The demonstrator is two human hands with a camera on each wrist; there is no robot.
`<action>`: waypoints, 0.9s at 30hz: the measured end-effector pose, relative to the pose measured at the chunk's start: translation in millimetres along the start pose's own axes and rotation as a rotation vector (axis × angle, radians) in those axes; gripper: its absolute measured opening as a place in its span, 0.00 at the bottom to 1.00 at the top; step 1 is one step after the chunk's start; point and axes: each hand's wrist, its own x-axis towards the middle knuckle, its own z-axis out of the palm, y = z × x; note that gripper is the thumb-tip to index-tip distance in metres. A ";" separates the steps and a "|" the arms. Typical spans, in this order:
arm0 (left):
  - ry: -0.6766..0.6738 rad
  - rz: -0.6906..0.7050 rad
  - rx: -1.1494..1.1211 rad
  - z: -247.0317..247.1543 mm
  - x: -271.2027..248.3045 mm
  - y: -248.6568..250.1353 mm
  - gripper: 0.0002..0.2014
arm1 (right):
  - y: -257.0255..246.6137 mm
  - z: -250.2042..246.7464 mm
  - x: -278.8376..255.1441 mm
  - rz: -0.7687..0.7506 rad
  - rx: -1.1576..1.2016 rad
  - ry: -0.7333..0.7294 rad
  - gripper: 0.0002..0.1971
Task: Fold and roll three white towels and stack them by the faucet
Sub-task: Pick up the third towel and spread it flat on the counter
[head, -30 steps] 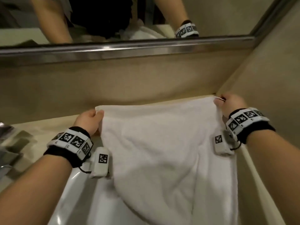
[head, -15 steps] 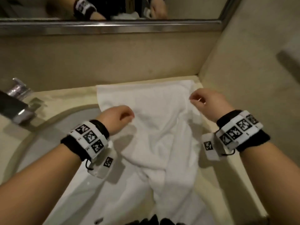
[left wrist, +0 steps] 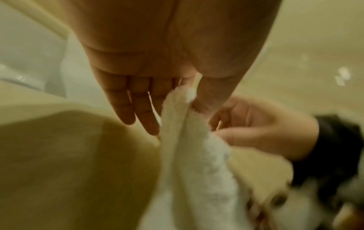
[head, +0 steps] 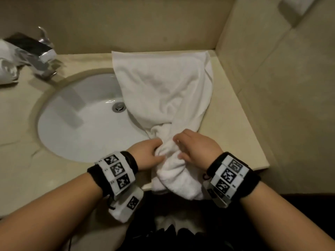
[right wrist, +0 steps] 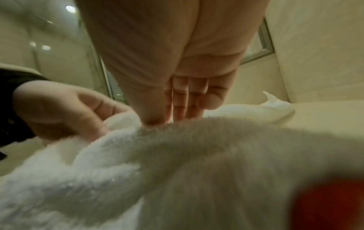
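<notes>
a second back i had both hands up at the far corners of the towel (head: 163, 91), spreading it flat by the wall. now they'd come down to the near edge of the counter (head: 241, 134). my left hand (head: 147, 154) and right hand (head: 196, 147) were close together, each pinching the bunched near end of the towel, thumb against fingers. the far end lay flat on the counter against the back wall, its left side draped over the sink (head: 81, 124), the near end hanging off the front. so the spread was done, i reckoned, and i was gathering the near end to fold it. the faucet (head: 39, 51) sat well apart, far left, with something white beyond it i couldn't make out. early days: nothing rolled in view.
</notes>
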 end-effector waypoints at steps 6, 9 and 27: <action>0.303 0.131 -0.297 -36.0 -17.8 34.8 0.13 | -13.3 -38.3 1.4 -0.042 0.067 0.260 0.13; 0.258 0.117 -0.272 -38.4 -20.0 46.7 0.11 | -9.6 -64.8 0.8 0.029 0.160 0.356 0.09; 0.449 0.326 0.123 -92.0 -23.6 123.4 0.12 | 4.7 -110.2 -34.5 0.077 0.226 0.449 0.08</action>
